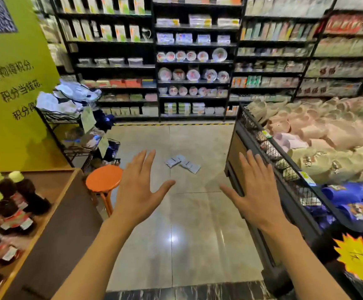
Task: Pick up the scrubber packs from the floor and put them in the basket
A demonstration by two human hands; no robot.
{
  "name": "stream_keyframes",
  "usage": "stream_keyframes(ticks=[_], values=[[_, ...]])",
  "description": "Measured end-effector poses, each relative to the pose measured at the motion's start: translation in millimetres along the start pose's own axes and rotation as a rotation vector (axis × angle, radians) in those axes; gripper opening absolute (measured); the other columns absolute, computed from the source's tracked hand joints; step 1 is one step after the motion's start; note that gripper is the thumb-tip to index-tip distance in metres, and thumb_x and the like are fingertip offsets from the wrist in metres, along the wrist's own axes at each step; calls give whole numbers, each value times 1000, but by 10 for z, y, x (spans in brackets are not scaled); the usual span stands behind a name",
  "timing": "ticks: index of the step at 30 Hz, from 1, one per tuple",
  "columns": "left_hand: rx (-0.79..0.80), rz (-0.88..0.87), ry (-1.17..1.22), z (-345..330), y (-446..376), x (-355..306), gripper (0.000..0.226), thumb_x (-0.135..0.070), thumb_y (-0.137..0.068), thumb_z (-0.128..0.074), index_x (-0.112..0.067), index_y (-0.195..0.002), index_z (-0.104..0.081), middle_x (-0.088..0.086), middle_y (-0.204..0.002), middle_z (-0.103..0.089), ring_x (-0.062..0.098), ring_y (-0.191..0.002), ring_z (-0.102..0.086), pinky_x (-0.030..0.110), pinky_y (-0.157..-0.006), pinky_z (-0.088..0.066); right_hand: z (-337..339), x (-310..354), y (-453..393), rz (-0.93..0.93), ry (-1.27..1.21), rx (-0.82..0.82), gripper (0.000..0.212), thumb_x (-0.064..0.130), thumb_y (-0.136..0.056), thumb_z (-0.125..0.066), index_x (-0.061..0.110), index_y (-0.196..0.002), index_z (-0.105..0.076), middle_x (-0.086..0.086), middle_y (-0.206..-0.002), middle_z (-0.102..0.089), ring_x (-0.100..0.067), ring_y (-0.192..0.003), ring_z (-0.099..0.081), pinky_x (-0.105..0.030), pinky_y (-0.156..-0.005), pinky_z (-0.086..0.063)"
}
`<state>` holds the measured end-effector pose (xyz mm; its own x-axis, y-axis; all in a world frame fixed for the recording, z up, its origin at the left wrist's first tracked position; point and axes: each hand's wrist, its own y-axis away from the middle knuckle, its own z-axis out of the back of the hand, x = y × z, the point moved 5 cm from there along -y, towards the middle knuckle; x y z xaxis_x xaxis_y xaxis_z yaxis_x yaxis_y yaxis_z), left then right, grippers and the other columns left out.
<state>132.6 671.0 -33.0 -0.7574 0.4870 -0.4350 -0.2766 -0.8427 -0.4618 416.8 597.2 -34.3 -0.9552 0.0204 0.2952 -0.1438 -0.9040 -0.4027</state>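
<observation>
While both bare arms reach forward over the glossy grey tiled floor [187,234], the left hand [138,189] and the right hand [256,191] are spread flat, fingers straight and apart, palms down, holding nothing. Several pale blue-white scrubber packs [182,163] lie in a loose cluster on the floor ahead, between and beyond the two hands, well apart from both. To the right, a black wire-sided display bin [284,169] is heaped with pink and beige slippers [319,131], with blue printed slippers [358,202] nearer the camera. At left, a black wire rack [55,118] holds white packaged goods in its top tier. A round orange stool [104,178] stands beside it, and dark sauce bottles with yellow caps [9,204] lie on a wooden worktop [57,191].
</observation>
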Motion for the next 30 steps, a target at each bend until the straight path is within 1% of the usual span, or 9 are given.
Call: stream_keyframes(ticks=[5, 8, 11, 14, 17, 20, 22, 26, 30], values=[[-15, 47, -91, -155, -917, 284, 98, -81, -87, -38, -19, -162, -25, 7, -169, -26, 27, -157, -21, 46, -126, -21, -324, -37, -1131, 63, -62, 12, 110, 91, -82, -15, 19, -165, -17, -5, -173, -10, -25, -161, -5, -43, -127, 6], [-25, 70, -112, -271, -1389, 518, 99, -81, -87, -39, -19, -162, -26, 8, -169, -26, 27, -156, -22, 49, -127, -23, -573, -52, -1682, 86, -86, 20, 108, 93, -83, -10, 21, -165, -14, -4, -173, -10, -26, -161, -5, -46, -128, 2], [-27, 74, -123, -463, -1845, 778, 99, -81, -87, -39, -20, -163, -24, 7, -169, -25, 26, -157, -21, 46, -127, -21, -872, -108, -2197, 96, -87, 43, 104, 89, -85, -18, 23, -165, -11, -3, -174, -7, -25, -161, -3, -47, -129, 2], [0, 76, -117, -722, -2349, 1075, 100, -83, -86, -37, -20, -163, -22, 6, -170, -23, 26, -157, -19, 47, -128, -20, -1177, -171, -2746, 92, -81, 57, 101, 85, -87, -23, 23, -165, -9, -2, -174, -4, -24, -161, 0, -45, -129, 4], [-14, 61, -81, -979, -2932, 1374, 98, -80, -88, -37, -17, -162, -28, 9, -167, -30, 27, -155, -25, 48, -126, -23, -1456, -216, -3315, 85, -65, 51, 100, 84, -87, -25, 22, -165, -12, -3, -174, -7, -25, -161, -3, -42, -128, 5], [-33, 50, -40, -1219, -3516, 1656, 91, -76, -91, -41, -18, -160, -31, 9, -164, -36, 27, -153, -31, 45, -124, -26, -1701, -261, -3880, 55, -78, 60, 107, 90, -84, -20, 21, -165, -14, -3, -173, -7, -26, -161, -4, -40, -127, 6], [-14, 41, -26, -1386, -3907, 1831, 91, -75, -91, -42, -20, -161, -28, 8, -166, -33, 26, -154, -28, 48, -125, -25, -1859, -304, -4237, 26, -90, 57, 109, 93, -83, -17, 21, -165, -14, -1, -172, -4, -26, -161, -3, -40, -127, 7], [26, 16, -50, -1699, -4614, 2105, 92, -77, -90, -40, -21, -162, -24, 8, -167, -31, 26, -155, -25, 53, -125, -24, -2097, -461, -4886, 8, -52, 57, 103, 86, -86, -26, 23, -166, -12, 1, -172, -2, -24, -161, 0, -37, -125, 11], [35, -6, -47, -2015, -5253, 2320, 92, -76, -90, -41, -19, -161, -28, 10, -166, -33, 28, -154, -28, 48, -125, -19, -2301, -645, -5522, -11, -47, 46, 101, 84, -87, -29, 23, -166, -12, 0, -173, -1, -22, -161, 1, -35, -125, 13]])
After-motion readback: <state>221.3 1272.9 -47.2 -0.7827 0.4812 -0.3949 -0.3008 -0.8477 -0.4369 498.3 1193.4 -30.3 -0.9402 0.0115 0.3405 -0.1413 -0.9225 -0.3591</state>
